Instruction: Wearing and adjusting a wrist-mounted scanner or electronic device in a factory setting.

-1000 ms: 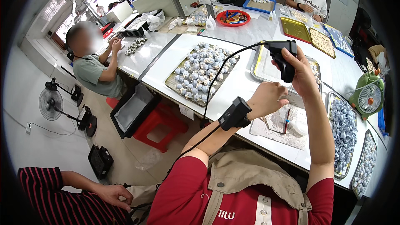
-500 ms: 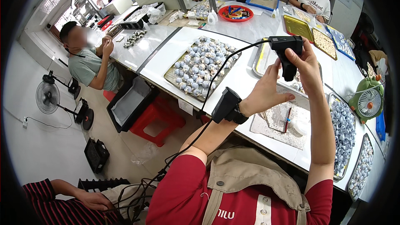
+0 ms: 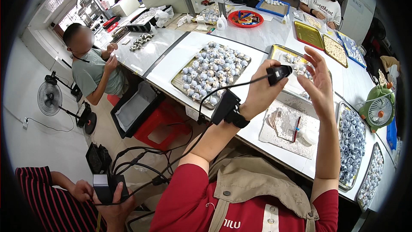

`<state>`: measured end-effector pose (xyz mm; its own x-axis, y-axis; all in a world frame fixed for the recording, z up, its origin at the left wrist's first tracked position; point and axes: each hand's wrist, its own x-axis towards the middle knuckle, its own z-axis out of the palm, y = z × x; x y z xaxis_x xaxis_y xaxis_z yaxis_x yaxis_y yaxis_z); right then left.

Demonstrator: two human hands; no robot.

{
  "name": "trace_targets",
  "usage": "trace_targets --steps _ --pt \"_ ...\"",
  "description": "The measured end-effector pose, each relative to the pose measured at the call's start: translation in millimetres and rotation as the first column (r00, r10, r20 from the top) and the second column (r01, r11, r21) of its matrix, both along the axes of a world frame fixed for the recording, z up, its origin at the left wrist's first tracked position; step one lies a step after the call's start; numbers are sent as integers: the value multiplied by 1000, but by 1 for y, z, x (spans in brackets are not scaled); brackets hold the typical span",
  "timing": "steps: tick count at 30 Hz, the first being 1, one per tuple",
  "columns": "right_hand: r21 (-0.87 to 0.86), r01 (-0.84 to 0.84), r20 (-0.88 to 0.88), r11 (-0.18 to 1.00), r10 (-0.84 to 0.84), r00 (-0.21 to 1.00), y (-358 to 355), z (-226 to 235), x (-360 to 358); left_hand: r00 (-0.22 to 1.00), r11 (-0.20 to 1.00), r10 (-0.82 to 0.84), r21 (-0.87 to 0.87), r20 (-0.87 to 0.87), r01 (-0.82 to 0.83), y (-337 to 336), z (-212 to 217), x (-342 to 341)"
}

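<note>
Left hand [image 3: 260, 91]: grip wrapped snugly around black cabled device [image 3: 280, 74], held over white table [image 3: 257, 62]. Right hand [image 3: 318, 83]: grip wide, fingers curved, thumb apart, just beside device.

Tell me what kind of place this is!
Probably a workshop for making little things by hand: there are trays of small bluish pieces, long tables, and people working at them.
</note>
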<state>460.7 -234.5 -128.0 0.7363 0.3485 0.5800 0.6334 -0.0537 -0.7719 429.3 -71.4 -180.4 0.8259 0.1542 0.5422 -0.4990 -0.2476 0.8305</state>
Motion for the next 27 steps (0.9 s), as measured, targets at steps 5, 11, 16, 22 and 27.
trace_targets --steps 5,11,16,22,27 --pt "-417 -522 -73 744 545 835 34 38 -56 996 852 77 516 53 -93 17 2 -11" --pt "-649 -273 188 710 498 847 72 35 -61 965 785 227 611 -134 -100 -3 17 4" --pt "-630 -394 194 669 627 754 76 47 -57 984 993 -19 109 -177 39 8 22 -2" --pt "-577 -431 318 694 677 664 64 50 -64 691 482 -693 -845 -205 233 23 46 0" --pt "-531 -471 388 704 697 603 45 38 -53 730 316 -683 -912 -28 260 11 57 -7"
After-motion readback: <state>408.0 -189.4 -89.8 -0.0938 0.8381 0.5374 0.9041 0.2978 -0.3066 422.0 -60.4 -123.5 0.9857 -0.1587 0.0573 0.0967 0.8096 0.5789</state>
